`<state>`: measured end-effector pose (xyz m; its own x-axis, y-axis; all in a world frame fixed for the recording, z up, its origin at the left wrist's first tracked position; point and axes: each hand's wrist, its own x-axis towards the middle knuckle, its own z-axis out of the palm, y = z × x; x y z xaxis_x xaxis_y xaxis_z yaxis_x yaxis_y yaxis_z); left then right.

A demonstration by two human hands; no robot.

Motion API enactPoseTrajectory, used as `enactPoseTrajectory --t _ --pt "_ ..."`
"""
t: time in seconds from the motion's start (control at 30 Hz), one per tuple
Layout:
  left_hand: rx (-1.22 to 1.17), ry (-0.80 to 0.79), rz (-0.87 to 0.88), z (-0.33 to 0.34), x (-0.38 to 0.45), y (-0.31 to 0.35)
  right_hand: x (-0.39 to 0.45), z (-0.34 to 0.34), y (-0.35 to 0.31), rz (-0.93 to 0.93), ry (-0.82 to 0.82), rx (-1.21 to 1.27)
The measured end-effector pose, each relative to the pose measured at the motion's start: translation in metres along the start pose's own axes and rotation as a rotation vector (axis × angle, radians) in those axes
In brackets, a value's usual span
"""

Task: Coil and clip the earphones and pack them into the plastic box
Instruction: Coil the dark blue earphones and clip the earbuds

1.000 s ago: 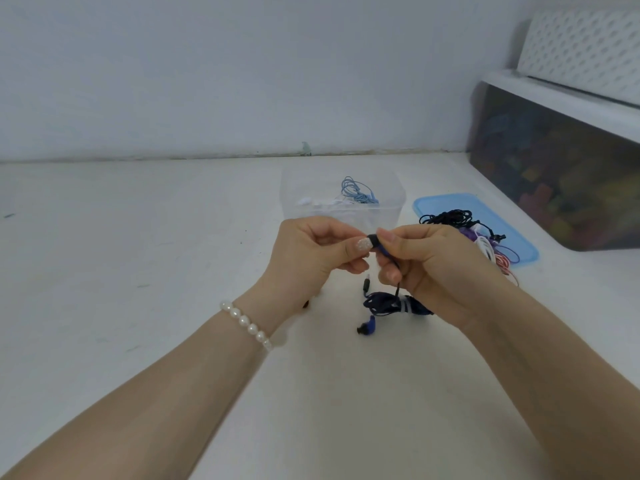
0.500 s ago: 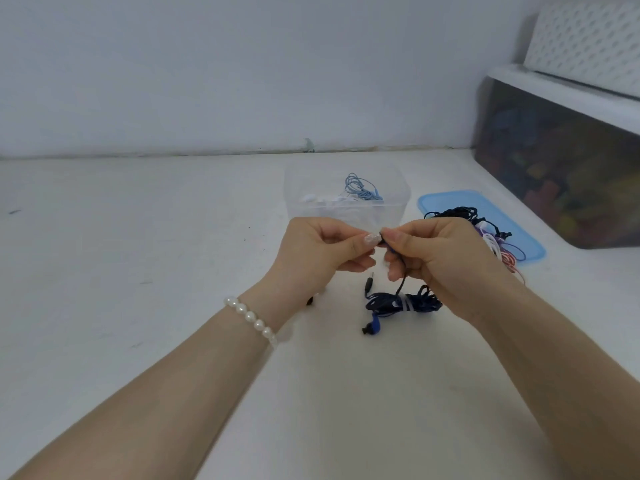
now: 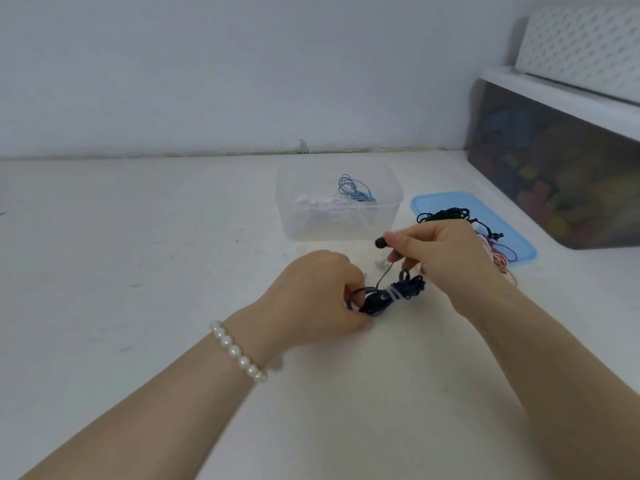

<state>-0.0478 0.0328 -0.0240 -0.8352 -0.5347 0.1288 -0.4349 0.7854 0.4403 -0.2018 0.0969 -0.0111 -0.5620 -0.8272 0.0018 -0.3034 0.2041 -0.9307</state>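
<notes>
The dark blue earphones (image 3: pixel 394 296) lie coiled on the counter (image 3: pixel 138 271) just in front of the plastic box (image 3: pixel 339 206), a pale clip already around the bundle. One earbud (image 3: pixel 380 242) is loose, so tidying and packing remain. The box holds light blue and white sets; more tangled ones wait on the blue lid (image 3: pixel 446 202). The left hand (image 3: pixel 318 292) grips the coil's end; the right hand (image 3: pixel 446 254) pinches the earbud.

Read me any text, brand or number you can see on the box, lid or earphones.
None readable. The clear plastic box, the blue lid and the dark blue earphones held by the left hand and right hand show no print; any marking is too small to tell.
</notes>
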Motion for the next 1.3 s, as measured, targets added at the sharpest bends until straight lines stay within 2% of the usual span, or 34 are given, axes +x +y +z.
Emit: enactPoseTrajectory --t 0.13,0.3,0.4,0.5,0.57,0.63,0.7,0.73,0.8,0.87,1.0,1.17,1.23,1.3 --pt "-0.147 0.012 0.026 -0.006 -0.003 -0.005 0.000 0.003 0.006 -0.033 -0.079 -0.269" --pt "-0.349 -0.004 -0.075 -0.022 -0.002 -0.015 -0.005 0.007 0.002 -0.092 -0.120 -0.632" --pt "-0.527 0.001 -0.142 -0.027 -0.001 -0.021 -0.005 0.007 -0.001 -0.097 -0.156 -0.751" --pt "-0.596 0.033 -0.190 -0.030 0.000 -0.021 -0.007 0.009 -0.005 -0.107 -0.153 -0.825" --pt "-0.686 0.078 -0.241 -0.030 0.000 -0.018 -0.010 0.009 -0.006 -0.175 -0.080 -0.755" --pt "-0.776 0.128 -0.292 -0.029 0.001 -0.018 -0.013 0.012 -0.008 -0.274 -0.019 -0.495" --pt "-0.835 0.167 -0.335 -0.026 0.003 -0.018 -0.020 0.018 -0.013 -0.311 -0.122 -0.185" --pt "-0.858 0.174 -0.353 -0.025 0.004 -0.019 -0.022 0.022 -0.011 -0.315 -0.194 -0.113" --pt "-0.880 0.173 -0.382 -0.024 0.006 -0.020 -0.025 0.031 -0.007 -0.349 -0.266 -0.111" --pt "-0.940 0.143 -0.403 -0.024 0.006 -0.019 -0.024 0.037 -0.004 -0.386 -0.224 -0.112" --pt "-1.185 0.066 -0.411 -0.029 0.006 -0.020 -0.019 0.035 -0.003 -0.355 -0.129 0.044" --pt "-1.308 0.135 -0.437 -0.038 0.005 -0.023 -0.011 0.023 -0.004 -0.275 -0.087 0.166" --pt "-1.260 0.160 -0.440 -0.034 0.004 -0.019 -0.013 0.024 -0.004 -0.343 -0.064 0.126" --pt "-1.181 0.177 -0.441 -0.029 0.004 -0.015 -0.017 0.028 -0.003 -0.480 -0.029 -0.060"
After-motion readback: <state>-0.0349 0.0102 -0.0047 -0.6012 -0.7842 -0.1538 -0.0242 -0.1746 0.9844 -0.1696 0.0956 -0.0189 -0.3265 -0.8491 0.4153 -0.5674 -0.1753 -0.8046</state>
